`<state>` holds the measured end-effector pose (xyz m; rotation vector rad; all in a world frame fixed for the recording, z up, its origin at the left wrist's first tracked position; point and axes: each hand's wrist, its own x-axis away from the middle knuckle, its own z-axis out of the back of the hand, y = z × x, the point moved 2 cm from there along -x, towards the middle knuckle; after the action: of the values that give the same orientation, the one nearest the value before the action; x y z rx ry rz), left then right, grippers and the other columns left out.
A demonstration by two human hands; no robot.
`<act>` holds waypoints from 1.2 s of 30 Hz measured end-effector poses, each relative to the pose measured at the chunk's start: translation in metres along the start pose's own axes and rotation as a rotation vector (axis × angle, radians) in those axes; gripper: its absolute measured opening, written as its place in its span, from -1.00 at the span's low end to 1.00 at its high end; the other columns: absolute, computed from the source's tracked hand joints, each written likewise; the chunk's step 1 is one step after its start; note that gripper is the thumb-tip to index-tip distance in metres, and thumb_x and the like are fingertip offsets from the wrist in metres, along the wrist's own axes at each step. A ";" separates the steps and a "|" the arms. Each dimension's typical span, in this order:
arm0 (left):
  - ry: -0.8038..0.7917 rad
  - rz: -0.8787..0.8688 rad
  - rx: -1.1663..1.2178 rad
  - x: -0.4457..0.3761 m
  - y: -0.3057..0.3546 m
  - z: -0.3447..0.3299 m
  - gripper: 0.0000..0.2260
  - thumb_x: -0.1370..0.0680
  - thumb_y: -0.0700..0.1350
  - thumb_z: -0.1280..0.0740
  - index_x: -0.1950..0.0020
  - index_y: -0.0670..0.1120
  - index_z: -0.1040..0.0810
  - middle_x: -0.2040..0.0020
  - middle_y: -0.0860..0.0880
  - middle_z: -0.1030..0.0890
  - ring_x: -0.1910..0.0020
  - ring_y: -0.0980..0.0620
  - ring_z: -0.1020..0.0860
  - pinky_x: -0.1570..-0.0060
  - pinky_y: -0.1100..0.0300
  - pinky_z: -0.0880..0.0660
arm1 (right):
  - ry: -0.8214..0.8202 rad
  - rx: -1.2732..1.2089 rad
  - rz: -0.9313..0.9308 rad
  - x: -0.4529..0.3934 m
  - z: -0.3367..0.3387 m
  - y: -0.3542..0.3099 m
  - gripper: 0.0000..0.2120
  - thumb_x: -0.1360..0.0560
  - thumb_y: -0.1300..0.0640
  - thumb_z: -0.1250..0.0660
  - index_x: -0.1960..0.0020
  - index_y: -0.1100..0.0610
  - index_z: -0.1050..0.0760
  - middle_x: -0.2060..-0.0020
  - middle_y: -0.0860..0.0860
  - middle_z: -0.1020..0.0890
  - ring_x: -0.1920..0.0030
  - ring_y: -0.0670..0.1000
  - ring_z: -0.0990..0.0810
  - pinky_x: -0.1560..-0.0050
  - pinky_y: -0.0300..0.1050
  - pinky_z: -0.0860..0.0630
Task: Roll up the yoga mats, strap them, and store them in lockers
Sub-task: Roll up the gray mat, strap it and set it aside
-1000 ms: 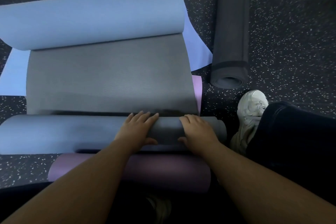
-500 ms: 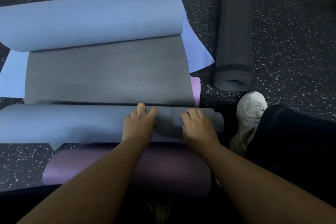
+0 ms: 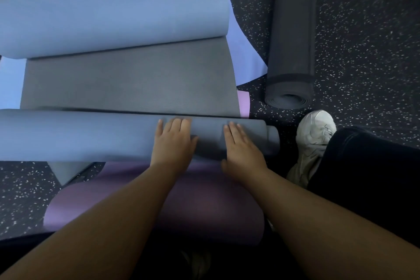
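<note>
Blue-grey mat point(image 3: 127, 79) being pressed at its near rolled end point(image 3: 91, 135) by both hands, fingers lying straight and flat, nothing being clasped. Left hand point(image 3: 173, 143) and right hand point(image 3: 242, 149) being kept apart on top of roll, toward its right end. Flat grey stretch lying just beyond fingertips; second rolled end point(image 3: 113, 13) of same mat lying farther beyond. Purple mat point(image 3: 204, 207) lying under wrists, nearer body. Lilac mat point(image 3: 246, 57) being overlapped beyond-right. Dark rolled mat point(image 3: 292, 36) lying well right of right hand on speckled floor point(image 3: 363, 29), white shoe point(image 3: 316, 134) just right.
</note>
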<state>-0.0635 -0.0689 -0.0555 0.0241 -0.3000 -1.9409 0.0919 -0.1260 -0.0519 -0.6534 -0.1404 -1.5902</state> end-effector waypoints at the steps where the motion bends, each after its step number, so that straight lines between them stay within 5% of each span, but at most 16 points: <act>1: 0.052 -0.043 -0.022 0.003 -0.001 -0.004 -0.58 -0.45 -0.10 -0.43 -0.25 -0.22 -0.49 -0.13 -0.21 -0.58 -0.23 -0.19 -0.49 -0.33 -0.22 -0.30 | -0.009 0.000 -0.006 -0.003 0.003 0.001 -0.22 -0.53 0.12 -0.21 -0.56 0.18 0.22 -0.55 0.08 0.19 -0.54 0.05 0.21 -0.48 -0.14 0.15; 5: 0.186 -0.199 -0.076 0.018 -0.004 -0.013 -0.60 -0.44 -0.05 -0.20 -0.24 -0.16 -0.40 -0.26 -0.21 -0.48 -0.30 -0.17 -0.34 -0.22 -0.21 -0.39 | -0.018 0.021 -0.010 -0.013 0.008 0.002 -0.17 -0.53 0.05 -0.25 -0.56 0.16 0.23 -0.55 0.06 0.19 -0.54 0.02 0.20 -0.48 -0.14 0.12; 10: 0.173 -0.274 -0.146 0.030 -0.009 -0.027 -0.52 -0.37 -0.15 -0.27 -0.29 -0.17 -0.35 -0.32 -0.17 -0.32 -0.34 -0.18 -0.31 -0.24 -0.24 -0.35 | -0.032 0.028 -0.018 -0.023 0.012 0.005 -0.12 -0.50 -0.01 -0.28 -0.56 0.15 0.25 -0.55 0.05 0.20 -0.54 0.03 0.22 -0.52 -0.10 0.13; 13: 0.086 -0.243 -0.223 0.032 -0.005 -0.034 -0.39 -0.36 -0.12 -0.26 -0.41 -0.16 -0.28 -0.42 -0.16 -0.29 -0.43 -0.17 -0.23 -0.34 -0.29 -0.15 | -0.053 0.042 -0.016 -0.029 0.015 0.006 -0.08 -0.49 -0.06 -0.30 -0.55 0.14 0.26 -0.55 0.05 0.20 -0.54 0.04 0.21 -0.52 -0.06 0.12; 17: -0.039 -0.163 -0.270 0.030 -0.004 -0.040 -0.03 -0.23 -0.01 -0.53 -0.53 -0.14 -0.12 -0.53 -0.14 -0.16 -0.51 -0.17 -0.08 -0.39 -0.27 0.13 | -0.044 0.035 0.005 -0.035 0.021 0.009 -0.08 -0.48 -0.08 -0.31 -0.56 0.13 0.23 -0.56 0.04 0.16 -0.55 0.03 0.17 -0.52 -0.08 0.09; 22: -0.126 -0.139 -0.331 0.003 -0.005 -0.028 0.20 0.01 0.17 -0.61 -0.51 -0.12 -0.14 -0.50 -0.14 -0.30 -0.49 -0.14 -0.20 -0.35 -0.33 -0.09 | 0.167 0.008 0.040 -0.027 0.016 0.004 -0.30 -0.46 0.13 -0.27 -0.52 0.22 -0.10 -0.53 0.16 -0.10 -0.53 0.13 -0.07 -0.49 -0.01 -0.07; 25: -0.191 -0.132 -0.365 -0.018 0.000 -0.010 0.14 -0.22 0.26 -0.52 -0.58 -0.11 0.04 -0.57 -0.12 -0.06 -0.55 -0.14 -0.03 -0.39 -0.31 -0.04 | 0.355 0.014 0.089 -0.022 0.006 -0.001 -0.38 -0.24 0.21 -0.29 -0.30 0.32 -0.43 -0.34 0.29 -0.41 -0.34 0.28 -0.41 -0.26 0.19 -0.43; 27: -0.271 -0.135 -0.331 -0.036 0.002 -0.002 0.06 -0.40 0.30 -0.38 -0.56 -0.09 0.26 -0.58 -0.07 0.18 -0.55 -0.09 0.19 -0.43 -0.26 0.13 | 0.371 0.033 0.099 -0.022 0.001 -0.004 -0.36 -0.16 0.22 -0.39 -0.24 0.30 -0.46 -0.30 0.26 -0.47 -0.29 0.27 -0.48 -0.17 0.23 -0.49; 31: -0.412 -0.115 -0.222 -0.069 -0.002 0.011 0.03 -0.39 0.35 -0.34 -0.57 -0.03 0.24 -0.58 0.01 0.19 -0.54 0.00 0.23 -0.44 -0.23 0.19 | 0.288 0.096 -0.007 -0.023 -0.005 -0.011 -0.06 -0.12 0.11 -0.54 -0.44 0.23 -0.29 -0.43 0.18 -0.35 -0.42 0.21 -0.33 -0.19 0.34 -0.40; 34: -0.411 -0.161 -0.219 -0.078 -0.008 0.015 -0.01 -0.41 0.36 -0.32 -0.57 0.01 0.21 -0.58 0.03 0.16 -0.55 0.00 0.22 -0.44 -0.23 0.20 | 0.145 0.154 -0.014 -0.025 -0.009 -0.013 0.01 -0.40 -0.04 -0.36 -0.55 0.20 0.25 -0.54 0.12 0.18 -0.54 0.15 0.22 -0.41 0.34 -0.02; 36: -0.300 -0.222 -0.244 -0.072 -0.009 0.014 -0.05 -0.42 0.36 -0.30 -0.58 0.01 0.15 -0.59 0.01 0.12 -0.55 -0.01 0.19 -0.43 -0.24 0.19 | 0.098 0.156 -0.021 -0.026 -0.008 -0.012 0.04 -0.42 -0.09 -0.32 -0.51 0.19 0.39 -0.51 0.10 0.32 -0.50 0.13 0.35 -0.42 0.33 0.11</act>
<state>-0.0466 0.0030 -0.0531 -0.4124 -0.2640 -2.1910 0.0774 -0.1053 -0.0672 -0.4533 -0.1969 -1.6098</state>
